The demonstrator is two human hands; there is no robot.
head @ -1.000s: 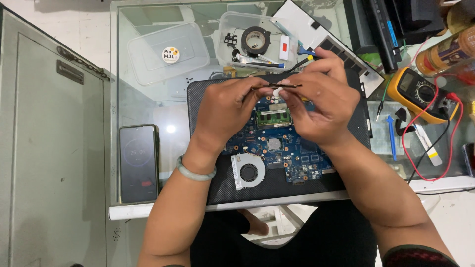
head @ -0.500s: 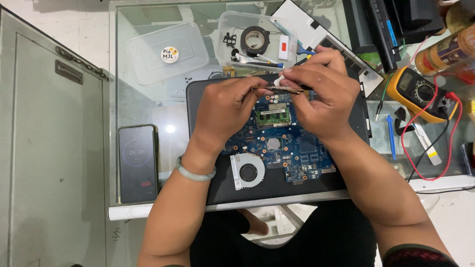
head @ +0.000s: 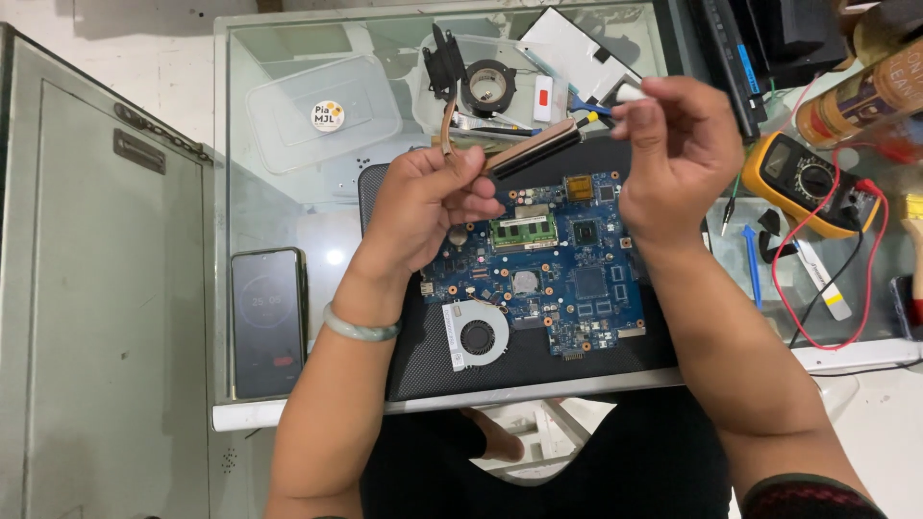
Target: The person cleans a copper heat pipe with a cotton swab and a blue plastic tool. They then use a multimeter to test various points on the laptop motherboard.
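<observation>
Bare forearms, one bangle, a dark cuff

A pale green bangle (head: 361,327) is worn on the left wrist; a dark sleeve cuff with red pattern (head: 803,495) is seen on the right arm; dark clothing is worn below.

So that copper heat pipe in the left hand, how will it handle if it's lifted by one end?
The heat pipe looks like thin, rigid metal, so probably stiff and light. The left hand grips one end; its slim curved tube may bend if forced.
</observation>
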